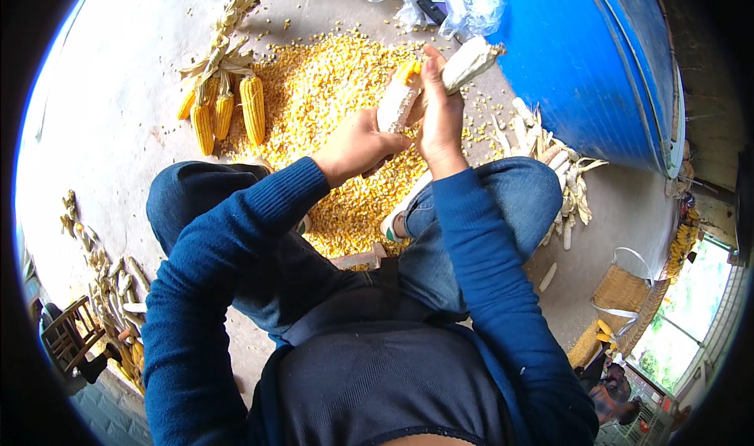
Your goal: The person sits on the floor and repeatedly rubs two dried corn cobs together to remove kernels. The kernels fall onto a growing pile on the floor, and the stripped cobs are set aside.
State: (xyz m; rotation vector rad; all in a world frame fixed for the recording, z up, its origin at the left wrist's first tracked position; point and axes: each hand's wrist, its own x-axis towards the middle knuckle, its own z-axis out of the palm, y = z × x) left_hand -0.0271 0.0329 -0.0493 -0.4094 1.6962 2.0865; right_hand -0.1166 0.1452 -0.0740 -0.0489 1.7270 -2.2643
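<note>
My left hand [357, 145] grips the lower end of a mostly stripped corn cob [398, 103]. A few yellow kernels [409, 70] still cling to its top. In my right hand [442, 113] is a second, bare cob [471, 64], pointing up and to the right past the thumb. The two cobs sit close together; whether they touch is hidden by my fingers. Beneath both hands spreads a wide heap of loose corn kernels [318, 80] on the floor, reaching down between my feet.
A bundle of full corn ears [253, 110] tied by husks lies left of the heap. Stripped cobs [568, 175] pile beside a big blue container [565, 63]. Plastic bags [465, 1] lie ahead. A woven basket [619, 287], a wooden chair [69, 337] and another person [612, 393] are farther off.
</note>
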